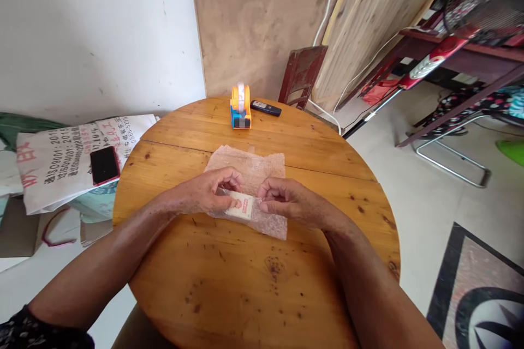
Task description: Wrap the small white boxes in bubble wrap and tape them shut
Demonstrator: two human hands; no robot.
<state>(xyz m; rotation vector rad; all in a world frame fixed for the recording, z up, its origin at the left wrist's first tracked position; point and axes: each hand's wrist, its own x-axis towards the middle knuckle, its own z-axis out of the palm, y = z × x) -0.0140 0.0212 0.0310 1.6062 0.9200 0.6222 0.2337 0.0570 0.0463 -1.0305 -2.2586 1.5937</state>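
Note:
A sheet of clear bubble wrap (266, 166) lies on the round wooden table, with a small white box (246, 206) with red print on its near half. My left hand (213, 191) is closed at the box's left end, its thumb pressed on the top and its fingers curled behind. On the other side my right hand (286, 199) pinches the bubble wrap just right of the box, thumb and fingertips together. Part of the box's left end is hidden by my left thumb and the film around it.
At the table's (229, 283) far side stand an orange and blue tape dispenser (240, 109) and a dark remote-like device (266, 108). Left of the table, a red-edged phone (105, 166) lies on a printed white sack (53, 147). A wooden chair (303, 73) stands behind.

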